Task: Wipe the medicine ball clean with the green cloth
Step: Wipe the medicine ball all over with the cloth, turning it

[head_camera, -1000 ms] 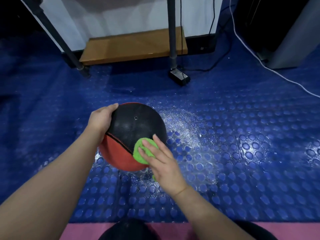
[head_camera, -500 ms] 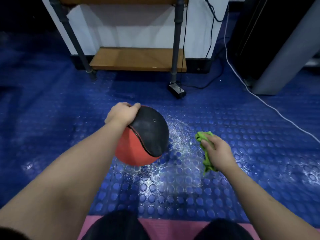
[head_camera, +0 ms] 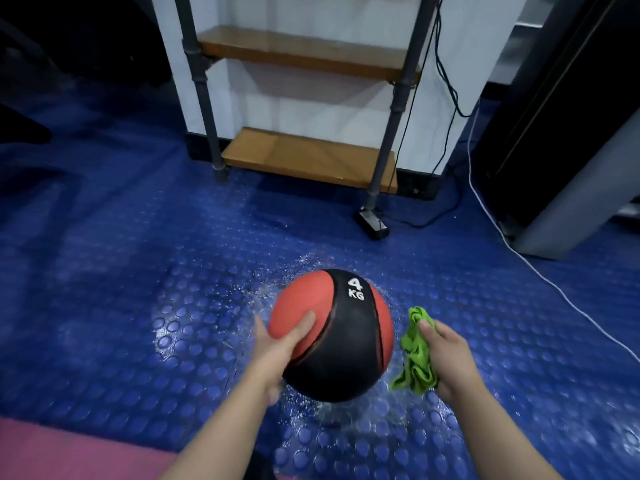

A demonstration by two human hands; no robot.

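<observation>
A red and black medicine ball [head_camera: 341,327] marked "4 KG" sits low over the wet blue studded floor. My left hand [head_camera: 277,348] holds it from the near left side, thumb laid on the red panel and fingers spread around and beneath it. To the right of the ball, my right hand [head_camera: 446,358] grips a bunched green cloth [head_camera: 415,355]. The cloth hangs beside the ball's right side; I cannot tell whether it touches the ball.
A metal-legged rack with wooden shelves [head_camera: 308,157] stands behind the ball against a white wall. A black adapter [head_camera: 372,221] and dark cables lie at its right foot. A white cable [head_camera: 554,285] crosses the floor. A grey and black cabinet [head_camera: 571,168] stands right; a pink mat [head_camera: 69,448] lies near left.
My left hand has turned the ball and shifted from its top to its near left side; the "4 KG" mark now faces up. My right hand took the cloth off the ball.
</observation>
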